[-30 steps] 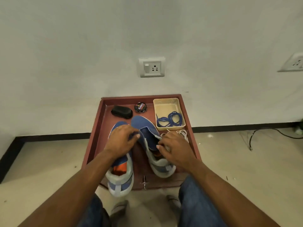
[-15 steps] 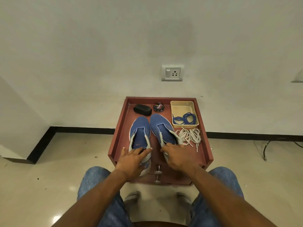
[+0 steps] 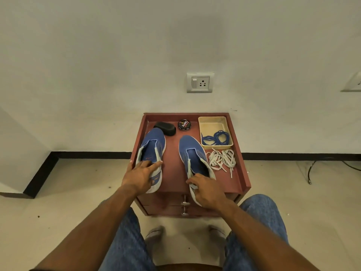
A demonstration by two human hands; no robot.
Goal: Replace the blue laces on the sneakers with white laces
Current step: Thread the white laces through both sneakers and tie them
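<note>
**Fingers on both sneakers, white laces waiting off to the right**

Fingers of my left hand (image 3: pixel 141 174) lay spread and fairly straight across the collar of the left sneaker (image 3: pixel 151 153), pressing down on it rather than gripping. My right hand (image 3: pixel 207 189) sat on the heel end of the right sneaker (image 3: pixel 195 163), its fingers curled, the forefinger touching the collar edge; I could not tell whether they actually pinched the fabric.

Both shoes stood unlaced on the red cabinet top (image 3: pixel 173 169), toes pointing away from me toward the wall, well apart from each other. Blue laces (image 3: pixel 215 138) were already coiled in the cream tray (image 3: pixel 213 124) at the far right corner.

White laces (image 3: pixel 221 159) lay bundled just beside the right sneaker, ahead and right of my right hand, loops running away from me with the tips trailing back toward me. My right hand was plainly the nearer one, so I judged the reach belonged to it: release the shoe, go forward and right.
</note>
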